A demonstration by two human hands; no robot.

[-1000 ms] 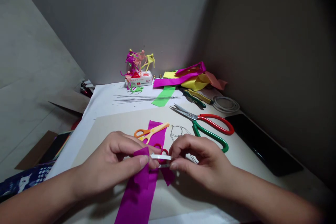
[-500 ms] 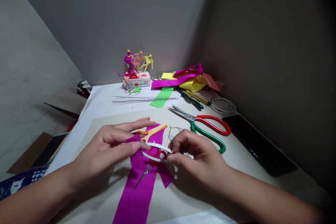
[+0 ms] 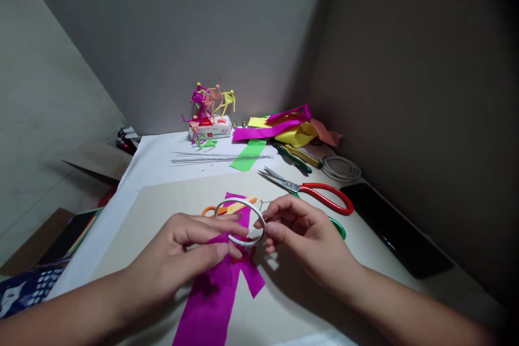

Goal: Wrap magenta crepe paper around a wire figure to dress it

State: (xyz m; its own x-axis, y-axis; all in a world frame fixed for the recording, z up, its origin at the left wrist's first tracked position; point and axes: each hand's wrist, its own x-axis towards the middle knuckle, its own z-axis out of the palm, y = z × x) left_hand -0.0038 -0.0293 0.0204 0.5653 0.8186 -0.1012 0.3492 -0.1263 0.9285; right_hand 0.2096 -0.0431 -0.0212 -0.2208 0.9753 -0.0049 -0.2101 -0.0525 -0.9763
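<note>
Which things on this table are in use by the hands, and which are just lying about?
In use: left hand and right hand pinching a white ring; magenta paper strip beneath them.
Lying about: red-and-green scissors, orange scissors, wire rods, green paper strip, pliers, paper figures, phone.

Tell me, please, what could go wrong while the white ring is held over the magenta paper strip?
The white ring is pinched only by the fingertips of the left hand and right hand, so it may slip and fall. Small red-handled scissors lie half hidden beneath it on the magenta paper strip; a finger could catch on them. The large scissors lie close behind the right hand, which might bump them.
</note>
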